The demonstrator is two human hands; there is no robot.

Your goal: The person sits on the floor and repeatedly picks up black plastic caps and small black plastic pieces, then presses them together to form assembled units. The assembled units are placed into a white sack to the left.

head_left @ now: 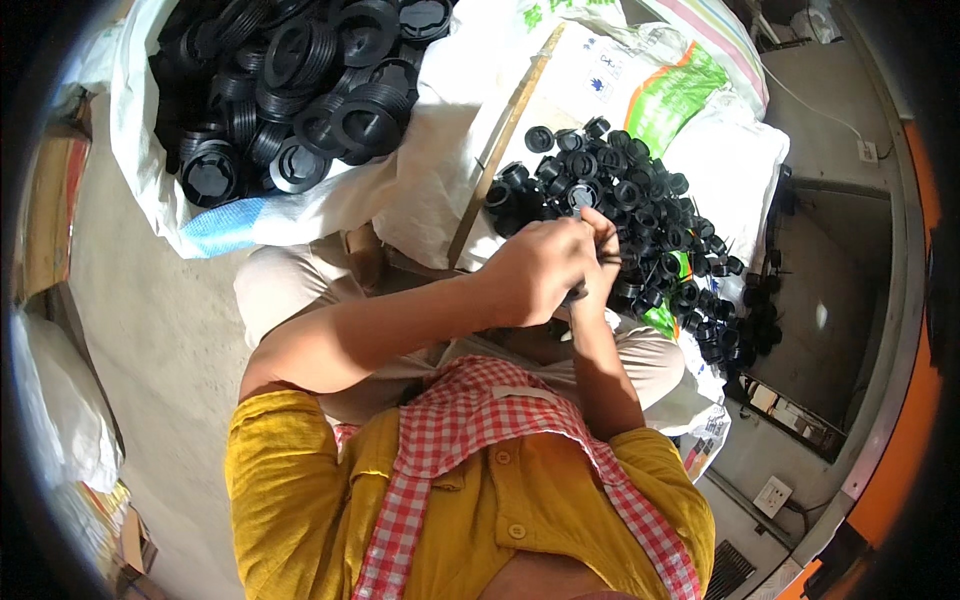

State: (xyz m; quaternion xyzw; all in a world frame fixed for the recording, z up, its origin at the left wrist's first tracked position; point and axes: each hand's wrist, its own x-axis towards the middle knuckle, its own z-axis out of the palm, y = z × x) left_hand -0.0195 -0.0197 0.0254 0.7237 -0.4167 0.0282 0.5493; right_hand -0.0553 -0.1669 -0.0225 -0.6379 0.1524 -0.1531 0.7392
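Note:
In front of my lap my two hands come together, fingers closed. My left hand (pixel 543 268) lies over the near side of my right hand (pixel 597 275), hiding most of the fingers. Small dark bits of a black plastic part (pixel 575 293) show between them; its full shape is hidden. Just beyond my fingertips spreads a pile of small black plastic caps (pixel 627 192), some lying open side up, others on their sides. The heap rests on a white and green plastic sack (pixel 668 95) and trails off toward the right.
A white woven sack (pixel 135 130) at the upper left holds several larger black threaded plugs (pixel 370 120). A thin wooden stick (pixel 508 140) lies between the sack and the pile. Cardboard (pixel 52 215) and white plastic bags (pixel 62 400) stand along the left side. Wall sockets (pixel 772 496) are at right.

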